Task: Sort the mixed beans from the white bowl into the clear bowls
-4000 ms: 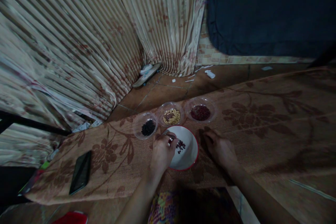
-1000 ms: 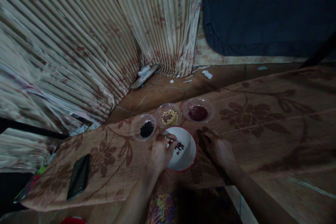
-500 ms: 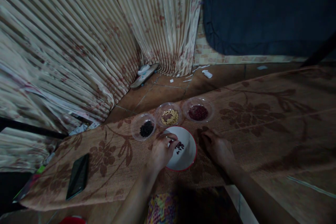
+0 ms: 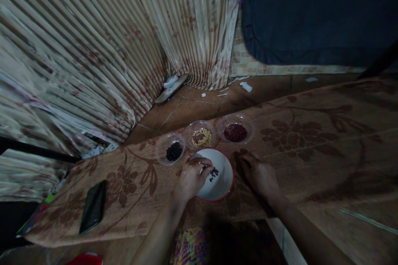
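My left hand reaches over the left side of a white bowl with a red rim. Its thumb and fingers are pinched together, and whatever is between the tips is too small to make out. Right beside those fingertips, a small cluster of dark red beans lies in the bowl. My right hand rests on the cloth to the right of the bowl, fingers curled in, with no object visible in it. Beyond the bowl stand three clear plastic bowls, holding black beans, yellow soybeans and dark red beans.
A brown flower-patterned cloth covers the long table. A dark phone lies at its left. Behind are striped curtains, a slipper and a small white bottle on the tiled floor. A red object shows at the bottom left.
The fingertips of my left hand have shifted slightly to the right over the beans in the bowl. My right hand stays in place.
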Demonstrator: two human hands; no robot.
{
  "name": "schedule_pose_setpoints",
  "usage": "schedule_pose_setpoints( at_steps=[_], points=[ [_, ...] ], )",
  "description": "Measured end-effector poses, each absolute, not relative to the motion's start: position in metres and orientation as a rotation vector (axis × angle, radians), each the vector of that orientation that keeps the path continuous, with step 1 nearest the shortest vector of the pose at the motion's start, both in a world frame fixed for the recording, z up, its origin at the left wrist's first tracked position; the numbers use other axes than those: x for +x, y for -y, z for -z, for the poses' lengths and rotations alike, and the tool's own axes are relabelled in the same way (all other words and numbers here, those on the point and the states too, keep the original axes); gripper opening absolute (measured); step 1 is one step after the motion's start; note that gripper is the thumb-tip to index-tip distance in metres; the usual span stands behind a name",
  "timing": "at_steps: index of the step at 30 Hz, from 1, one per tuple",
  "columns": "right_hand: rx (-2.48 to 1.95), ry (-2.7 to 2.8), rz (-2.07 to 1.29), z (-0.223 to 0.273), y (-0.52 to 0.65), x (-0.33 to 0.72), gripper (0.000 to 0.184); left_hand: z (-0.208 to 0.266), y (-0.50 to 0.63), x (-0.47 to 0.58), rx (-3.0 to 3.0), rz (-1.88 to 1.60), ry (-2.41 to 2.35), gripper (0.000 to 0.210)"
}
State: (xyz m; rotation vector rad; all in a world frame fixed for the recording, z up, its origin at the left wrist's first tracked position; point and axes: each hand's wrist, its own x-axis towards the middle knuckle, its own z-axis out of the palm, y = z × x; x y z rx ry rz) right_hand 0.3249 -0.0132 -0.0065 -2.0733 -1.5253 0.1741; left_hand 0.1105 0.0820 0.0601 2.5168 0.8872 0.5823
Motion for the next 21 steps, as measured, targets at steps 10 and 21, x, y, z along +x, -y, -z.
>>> schedule_pose_setpoints(
  at_steps=[10,21],
  points=[
    [-2.074,1.516,-0.164,0.0072,0.013,0.3247,0.024,-0.0664,-0.0844,0.1113,2.515,-0.529,-0.878,0.017],
    [-2.078,1.507,-0.176,0.0079,0.0129,0.3248,0.024,-0.0633,-0.0848,0.1113,2.54,-0.559,-0.874,0.015]
  ],
)
